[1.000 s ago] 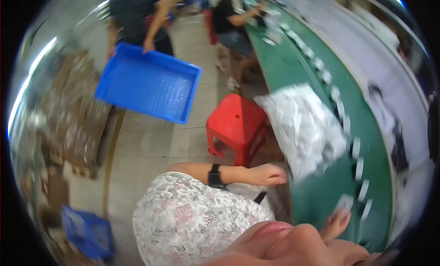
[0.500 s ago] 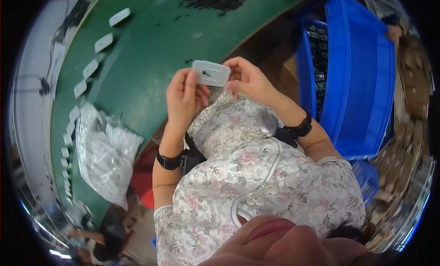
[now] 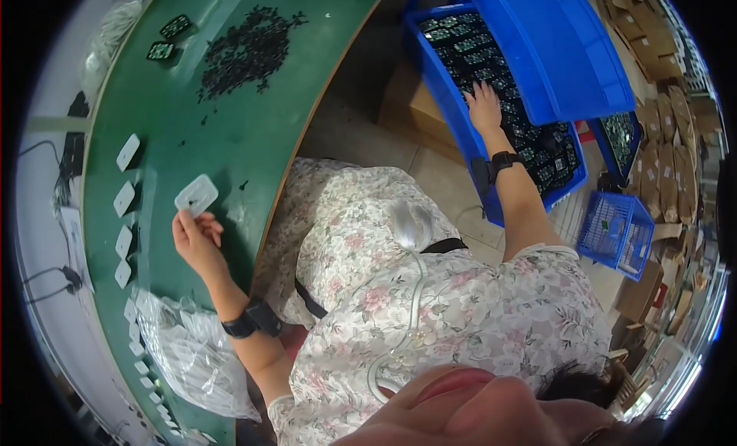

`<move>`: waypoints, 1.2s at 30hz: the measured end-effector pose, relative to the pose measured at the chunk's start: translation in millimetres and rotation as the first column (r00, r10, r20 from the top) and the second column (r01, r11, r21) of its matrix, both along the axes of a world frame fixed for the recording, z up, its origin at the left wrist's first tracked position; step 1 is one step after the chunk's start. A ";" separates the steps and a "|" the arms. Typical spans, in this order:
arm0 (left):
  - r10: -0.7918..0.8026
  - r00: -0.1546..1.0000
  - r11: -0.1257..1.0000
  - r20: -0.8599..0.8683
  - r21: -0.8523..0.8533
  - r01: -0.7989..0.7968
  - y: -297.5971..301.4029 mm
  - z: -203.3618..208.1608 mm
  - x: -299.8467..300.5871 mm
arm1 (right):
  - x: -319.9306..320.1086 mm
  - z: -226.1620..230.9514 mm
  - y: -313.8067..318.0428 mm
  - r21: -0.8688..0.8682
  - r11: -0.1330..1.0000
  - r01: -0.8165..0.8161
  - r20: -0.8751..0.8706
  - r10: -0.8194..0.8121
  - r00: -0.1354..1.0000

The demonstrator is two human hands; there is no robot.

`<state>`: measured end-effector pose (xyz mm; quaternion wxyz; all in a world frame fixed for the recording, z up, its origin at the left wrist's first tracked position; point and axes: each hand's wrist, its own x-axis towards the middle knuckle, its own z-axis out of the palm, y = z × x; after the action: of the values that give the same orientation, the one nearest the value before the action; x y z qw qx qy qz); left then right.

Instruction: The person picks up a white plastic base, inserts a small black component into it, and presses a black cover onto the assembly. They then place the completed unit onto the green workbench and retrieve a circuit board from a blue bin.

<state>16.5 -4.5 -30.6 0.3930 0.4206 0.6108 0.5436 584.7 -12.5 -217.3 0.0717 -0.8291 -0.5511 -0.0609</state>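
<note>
My left hand (image 3: pixel 199 242) pinches a white translucent plastic case (image 3: pixel 197 194) with rounded corners by its near edge, over the green table. A small dark spot shows inside the case. Away to the right, my right hand (image 3: pixel 484 108) reaches into a blue crate (image 3: pixel 451 125), its fingers spread over rows of black parts (image 3: pixel 537 150) with green circuit boards. Nothing shows in that hand. A small black piece (image 3: pixel 243 185) lies on the table beside the white case.
A heap of small black pieces (image 3: pixel 249 53) covers the table's far part, near two black parts with boards (image 3: pixel 160 51). White cases (image 3: pixel 123 198) line the left side above a clear plastic bag (image 3: pixel 196 354). Another blue crate (image 3: pixel 549 47) leans over the filled one; a blue basket (image 3: pixel 614 231) stands right.
My right hand has let go of the white case and moved right into the blue crate. My left hand has carried the case left over the table. The view has turned.
</note>
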 end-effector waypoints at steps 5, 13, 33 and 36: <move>-0.008 0.999 1.000 -0.035 -0.017 0.007 6.8 7.0 3.0 | 30.7 -6.3 -21.4 -0.086 0.996 -0.037 0.161 0.050 0.986; 0.023 0.989 0.999 0.147 -0.029 -0.019 -3.5 -3.1 -3.7 | -109.1 95.4 15.3 0.570 0.792 -0.217 -0.081 0.316 0.945; -0.014 0.952 0.944 -0.305 -0.319 -0.089 1.1 16.0 -61.6 | -342.6 211.7 198.9 0.329 0.405 -0.853 -0.041 0.909 0.416; 0.053 0.825 0.983 -0.562 -0.118 -0.144 3.0 8.2 -61.7 | -353.1 219.8 202.7 0.332 0.335 -0.882 0.008 0.934 0.358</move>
<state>-45.2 -1.5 -22.3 0.2010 0.4966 0.7599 0.3681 231.6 190.1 2.5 0.2599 -0.3606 -0.8957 -0.0106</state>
